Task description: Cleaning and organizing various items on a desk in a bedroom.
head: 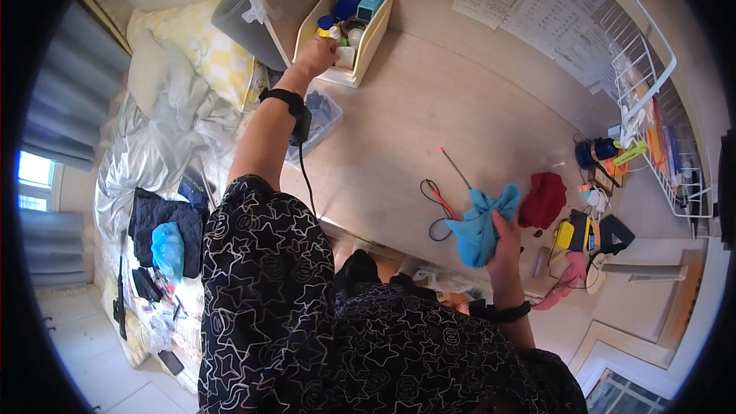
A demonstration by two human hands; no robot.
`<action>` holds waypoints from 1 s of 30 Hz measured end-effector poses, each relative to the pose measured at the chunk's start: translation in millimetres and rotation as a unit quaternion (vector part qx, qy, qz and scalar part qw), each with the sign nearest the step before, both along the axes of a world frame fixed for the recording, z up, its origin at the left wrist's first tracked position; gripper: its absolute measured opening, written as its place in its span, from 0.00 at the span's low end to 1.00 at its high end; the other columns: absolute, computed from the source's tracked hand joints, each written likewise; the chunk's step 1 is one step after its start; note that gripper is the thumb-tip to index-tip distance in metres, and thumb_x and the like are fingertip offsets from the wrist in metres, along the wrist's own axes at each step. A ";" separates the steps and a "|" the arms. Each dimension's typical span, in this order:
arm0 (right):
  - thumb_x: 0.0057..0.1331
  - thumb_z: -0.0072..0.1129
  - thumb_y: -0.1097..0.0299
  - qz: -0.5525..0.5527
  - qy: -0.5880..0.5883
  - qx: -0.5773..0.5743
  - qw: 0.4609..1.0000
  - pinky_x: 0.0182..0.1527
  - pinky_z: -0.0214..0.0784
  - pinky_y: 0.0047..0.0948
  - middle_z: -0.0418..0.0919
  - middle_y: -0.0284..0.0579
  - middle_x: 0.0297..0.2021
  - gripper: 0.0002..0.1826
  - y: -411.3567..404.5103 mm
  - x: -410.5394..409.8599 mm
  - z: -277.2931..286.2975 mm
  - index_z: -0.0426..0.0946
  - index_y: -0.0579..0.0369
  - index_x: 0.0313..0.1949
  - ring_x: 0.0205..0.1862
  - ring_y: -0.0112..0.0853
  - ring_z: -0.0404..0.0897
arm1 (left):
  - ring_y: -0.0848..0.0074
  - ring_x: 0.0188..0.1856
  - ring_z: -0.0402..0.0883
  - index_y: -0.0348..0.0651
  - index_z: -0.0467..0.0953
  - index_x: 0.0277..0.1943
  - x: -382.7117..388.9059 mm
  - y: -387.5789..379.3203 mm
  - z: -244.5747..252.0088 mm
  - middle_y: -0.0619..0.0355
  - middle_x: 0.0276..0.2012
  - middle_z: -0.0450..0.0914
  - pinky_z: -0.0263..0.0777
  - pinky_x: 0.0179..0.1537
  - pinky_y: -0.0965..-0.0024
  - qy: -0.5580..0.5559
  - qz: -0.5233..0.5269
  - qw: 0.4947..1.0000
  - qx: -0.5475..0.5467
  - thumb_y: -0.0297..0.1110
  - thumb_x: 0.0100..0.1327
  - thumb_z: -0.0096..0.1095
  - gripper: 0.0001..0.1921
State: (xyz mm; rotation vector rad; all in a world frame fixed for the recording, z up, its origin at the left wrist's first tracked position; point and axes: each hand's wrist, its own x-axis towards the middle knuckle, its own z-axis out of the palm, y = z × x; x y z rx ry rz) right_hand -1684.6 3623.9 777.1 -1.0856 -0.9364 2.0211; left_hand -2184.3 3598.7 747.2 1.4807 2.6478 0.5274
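Note:
My left hand [319,56] reaches over the near side of a cream plastic storage bin [374,40], its fingers curled beside a small white-capped bottle [334,32]. Whether those fingers grip anything is hidden. Inside the bin are a blue-lidded yellow container [325,24], a turquoise box-shaped item [371,7] and a dark blue box [348,4]. Bunched in my right hand [507,241] is a light blue cloth [480,227], held above the desk. A thin rod with a red tip [455,167] extends from behind the cloth. A dark red cloth [543,200] lies just right of it.
A clear plastic box [322,118] sits below the bin, near my left forearm. One black cable [306,181] hangs from that wrist's strap. A looped cord [438,230] rests on the desk [397,126]. At right, a white wire rack [650,86] overhangs small clutter.

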 end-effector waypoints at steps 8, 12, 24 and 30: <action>0.61 0.54 0.71 -0.014 -0.011 -0.011 1.000 0.40 0.71 0.29 0.76 0.42 0.40 0.15 -0.4 6.6 2.1 0.69 0.59 0.47 0.38 0.30 0.77 | 0.64 0.43 0.77 0.52 0.80 0.38 7.0 -3.0 -8.1 0.55 0.39 0.80 0.70 0.46 0.65 -0.024 0.065 0.997 -0.022 0.38 0.50 0.58 0.11; 0.62 0.52 0.71 -0.039 0.005 -0.002 0.999 0.43 0.70 0.30 0.76 0.43 0.41 0.16 3.5 17.6 5.8 0.68 0.59 0.49 0.40 0.32 0.76 | 0.63 0.42 0.78 0.51 0.80 0.37 31.8 -14.5 11.4 0.53 0.38 0.80 0.71 0.44 0.64 -0.061 0.134 0.989 0.021 0.38 0.51 0.57 0.11; 0.63 0.51 0.64 -0.135 0.065 0.060 0.987 0.52 0.63 0.31 0.74 0.42 0.46 0.20 94.4 76.7 50.6 0.67 0.60 0.51 0.47 0.31 0.73 | 0.72 0.22 0.73 0.35 0.74 0.27 176.5 -128.6 14.8 0.50 0.21 0.77 0.66 0.27 0.70 -0.275 0.118 0.937 0.180 0.37 0.59 0.58 0.13; 0.58 0.58 0.67 -0.148 -0.019 0.180 0.972 0.34 0.70 0.25 0.76 0.39 0.36 0.14 134.5 -13.6 35.8 0.71 0.55 0.43 0.35 0.26 0.76 | 0.57 0.29 0.77 0.39 0.72 0.41 242.6 -143.4 -36.1 0.45 0.29 0.76 0.71 0.31 0.65 -0.263 -0.004 0.958 0.115 0.27 0.58 0.54 0.08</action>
